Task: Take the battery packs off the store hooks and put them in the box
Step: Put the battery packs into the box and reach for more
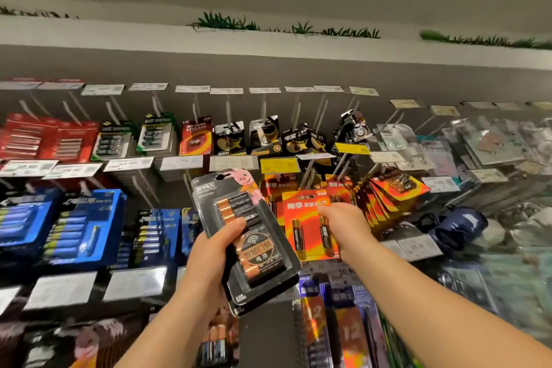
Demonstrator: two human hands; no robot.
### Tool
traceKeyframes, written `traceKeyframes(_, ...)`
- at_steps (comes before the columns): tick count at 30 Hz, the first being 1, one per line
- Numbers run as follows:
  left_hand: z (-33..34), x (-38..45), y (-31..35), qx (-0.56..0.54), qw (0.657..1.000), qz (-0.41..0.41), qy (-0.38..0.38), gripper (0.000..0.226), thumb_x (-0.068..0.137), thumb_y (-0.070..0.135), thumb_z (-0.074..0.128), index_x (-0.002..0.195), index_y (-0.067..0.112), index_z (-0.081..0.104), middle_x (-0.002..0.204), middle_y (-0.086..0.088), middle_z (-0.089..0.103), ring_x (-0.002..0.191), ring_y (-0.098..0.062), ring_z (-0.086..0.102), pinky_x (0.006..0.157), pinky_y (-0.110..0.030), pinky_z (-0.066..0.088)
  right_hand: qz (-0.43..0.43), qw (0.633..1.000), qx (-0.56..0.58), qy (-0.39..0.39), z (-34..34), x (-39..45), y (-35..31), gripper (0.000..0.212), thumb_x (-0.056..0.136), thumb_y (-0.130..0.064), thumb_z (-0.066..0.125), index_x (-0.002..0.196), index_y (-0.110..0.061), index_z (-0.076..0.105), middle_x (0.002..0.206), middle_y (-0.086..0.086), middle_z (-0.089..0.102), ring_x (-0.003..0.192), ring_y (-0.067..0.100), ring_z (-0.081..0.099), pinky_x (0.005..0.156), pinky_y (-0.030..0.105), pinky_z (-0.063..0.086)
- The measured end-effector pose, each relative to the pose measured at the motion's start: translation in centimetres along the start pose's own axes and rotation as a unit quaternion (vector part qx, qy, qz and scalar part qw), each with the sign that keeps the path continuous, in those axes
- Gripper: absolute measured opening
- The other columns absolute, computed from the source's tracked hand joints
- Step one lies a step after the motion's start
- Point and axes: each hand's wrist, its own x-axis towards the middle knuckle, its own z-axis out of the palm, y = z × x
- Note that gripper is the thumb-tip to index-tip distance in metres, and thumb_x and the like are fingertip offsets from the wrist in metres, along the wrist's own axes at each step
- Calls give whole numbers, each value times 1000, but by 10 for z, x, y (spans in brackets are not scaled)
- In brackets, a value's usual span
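Left hand (215, 251): fingers and thumb wrapped round a stack of black blister-card battery packs (248, 236) with copper-and-black cells and a pink rabbit printed at the top corner; the stack is tilted, held clear of the display in front of the hooks.

Right hand (343, 227): fingers curled over the right edge of a red-and-orange card battery pack (304, 224) showing two black cells, which hangs at the front of its row on the wall.

Blue battery packs (86, 224): hanging to the left.

White price tags (180, 162): on the hook ends above.
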Motion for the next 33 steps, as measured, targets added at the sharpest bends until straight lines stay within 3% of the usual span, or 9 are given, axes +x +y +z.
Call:
traceKeyframes(4, -7, 22, -4, 6, 1000, -1, -11, 31, 88, 23, 66, 117, 15, 65, 99, -13, 76, 90, -33, 74, 90, -50, 54, 3, 1000, -16, 11, 27, 43, -3, 16, 93, -10, 56, 81, -3, 64, 85, 14, 68, 77, 27, 65, 68, 32, 49)
traceKeyframes(9, -16, 33, -9, 9, 1000, -4, -17, 32, 85, 24, 67, 115, 13, 66, 95, -14, 76, 84, -32, 75, 79, -43, 55, -42, 998, -33, 13, 54, 70, -8, 19, 94, -10, 49, 80, -4, 61, 82, 14, 60, 75, 26, 57, 67, 34, 43)
traceKeyframes(13, -15, 39, -16, 7, 1000, -17, -13, 38, 79, 25, 70, 116, 16, 66, 98, -14, 76, 88, -34, 74, 90, -49, 54, -46, 998, 16, 37, 64, 80, -10, 28, 97, -11, 51, 116, 8, 59, 121, 18, 62, 115, 34, 54, 99, 47, 43)
traceKeyframes(17, -5, 42, -21, 16, 1000, -10, -10, 29, 83, 21, 70, 112, 16, 70, 97, -9, 77, 87, -29, 75, 86, -44, 55, -45, 997, 34, 56, 72, 89, -10, 22, 95, -11, 53, 106, 7, 62, 104, 23, 63, 107, 39, 57, 86, 44, 48)
traceKeyframes(20, 1, 44, -23, 22, 1000, -7, -10, 26, 84, 21, 70, 110, 16, 70, 96, -9, 77, 87, -28, 75, 91, -47, 54, -9, 997, 41, 62, 72, 96, -13, 27, 93, -11, 56, 116, 2, 59, 100, 15, 60, 85, 26, 56, 80, 43, 49)
traceKeyframes(25, 3, 43, -22, 15, 1000, -2, -6, 39, 75, 26, 74, 113, 15, 70, 98, -10, 77, 89, -30, 74, 96, -50, 52, 3, 999, 9, 36, 77, 109, -9, 45, 91, -15, 58, 133, -2, 48, 131, 15, 55, 107, 31, 54, 77, 33, 40)
traceKeyframes(28, 0, 42, -20, 8, 1000, -3, 2, 43, 69, 28, 73, 110, 14, 69, 96, -12, 77, 88, -32, 74, 94, -50, 53, -33, 999, -12, 39, 74, 110, -4, 31, 90, -15, 58, 119, -3, 55, 116, 13, 59, 97, 28, 55, 75, 34, 41)
traceKeyframes(30, -3, 42, -20, 4, 1000, -3, 13, 32, 80, 24, 70, 110, 14, 70, 96, -12, 77, 88, -32, 74, 93, -50, 53, -74, 996, -26, 38, 72, 105, 1, 9, 90, -17, 59, 91, -8, 57, 94, 8, 60, 85, 26, 55, 72, 34, 43)
traceKeyframes(33, -5, 40, -22, 0, 1000, 1, 29, 36, 79, 27, 71, 112, 14, 70, 98, -11, 77, 90, -31, 74, 96, -51, 52, -117, 992, -14, 36, 69, 90, 8, 17, 91, -28, 59, 86, -17, 47, 78, -2, 46, 67, 16, 45, 56, 30, 35)
